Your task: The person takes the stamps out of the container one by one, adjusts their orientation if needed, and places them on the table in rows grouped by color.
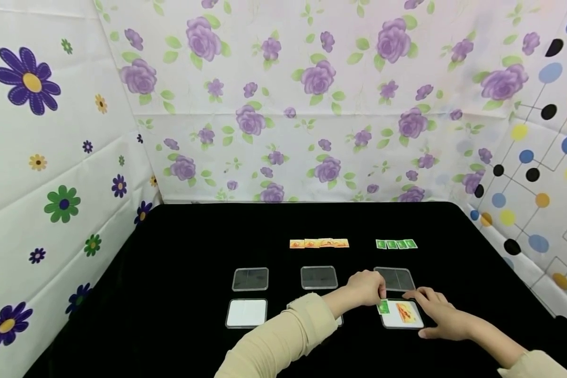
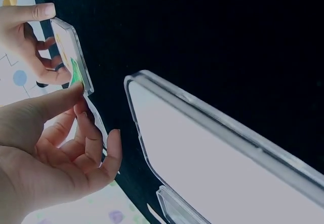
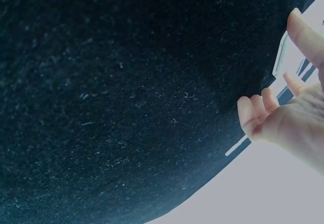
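Observation:
In the head view, my left hand pinches a small green picture card between thumb and forefinger. The card lies over the left edge of a white-filled clear plastic case. An orange picture card lies on the white surface, right of the green one. My right hand holds the case at its right side, thumb at the near corner and forefinger at the far edge. The left wrist view shows the green card slanting up from the case into the pinch.
Behind this case lies a clear lid; two more lids lie leftward. A white-filled case sits at left; another is mostly behind my left arm. Farther back are rows of orange cards and green cards.

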`<state>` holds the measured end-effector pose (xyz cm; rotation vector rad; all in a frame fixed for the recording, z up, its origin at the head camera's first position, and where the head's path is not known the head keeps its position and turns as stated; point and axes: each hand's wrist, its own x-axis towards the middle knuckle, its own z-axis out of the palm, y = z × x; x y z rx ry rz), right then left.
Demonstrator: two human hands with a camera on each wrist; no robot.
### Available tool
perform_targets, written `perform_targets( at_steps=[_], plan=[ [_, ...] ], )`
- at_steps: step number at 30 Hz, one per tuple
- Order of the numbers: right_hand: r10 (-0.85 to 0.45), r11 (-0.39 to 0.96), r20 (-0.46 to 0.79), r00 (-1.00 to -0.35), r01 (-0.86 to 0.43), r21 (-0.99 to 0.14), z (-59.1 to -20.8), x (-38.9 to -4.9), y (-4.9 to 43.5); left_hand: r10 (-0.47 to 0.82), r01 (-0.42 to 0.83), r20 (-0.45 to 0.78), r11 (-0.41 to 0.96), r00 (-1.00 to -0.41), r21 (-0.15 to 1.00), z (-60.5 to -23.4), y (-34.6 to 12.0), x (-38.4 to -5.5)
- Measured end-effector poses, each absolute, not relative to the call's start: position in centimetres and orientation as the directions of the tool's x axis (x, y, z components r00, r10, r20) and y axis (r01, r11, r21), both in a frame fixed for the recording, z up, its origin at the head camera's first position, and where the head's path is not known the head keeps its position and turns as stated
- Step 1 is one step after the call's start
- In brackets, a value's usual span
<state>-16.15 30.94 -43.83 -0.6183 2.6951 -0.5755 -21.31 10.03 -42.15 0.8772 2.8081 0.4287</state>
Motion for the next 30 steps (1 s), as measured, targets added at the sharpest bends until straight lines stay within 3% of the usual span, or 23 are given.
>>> perform_targets(
  at_steps=[4,11,17,24,30],
  plan=[
    [-0.468,0.828,-0.213,-0.858,-0.341,-0.445,-44.0,-16.1,31.0,0.593,0.52,-0.081,0.758,-0.801,0.394,-42.0,9.8,-21.6],
    [-0.474,0.824,-0.205,-0.856,-0.349,-0.446,-44.2,-16.2,31.1,0.552,0.369,-0.134,0.699,-0.823,0.612,-42.0,9.6,-22.3],
    [-0.473,0.826,-0.199,-0.858,-0.354,-0.438,-44.0,-16.2,31.0,0.51,0.279,-0.152,0.668,-0.846,0.69,-42.0,9.7,-23.1],
    [-0.482,0.821,-0.184,-0.856,-0.369,-0.435,-44.1,-16.3,30.9,0.501,0.298,-0.153,0.703,-0.852,0.645,-41.4,9.7,-24.4],
    [-0.477,0.824,-0.189,-0.858,-0.362,-0.435,-44.5,-16.2,31.1,0.562,0.36,-0.189,0.717,-0.805,0.598,-40.8,9.8,-25.0]
  ],
)
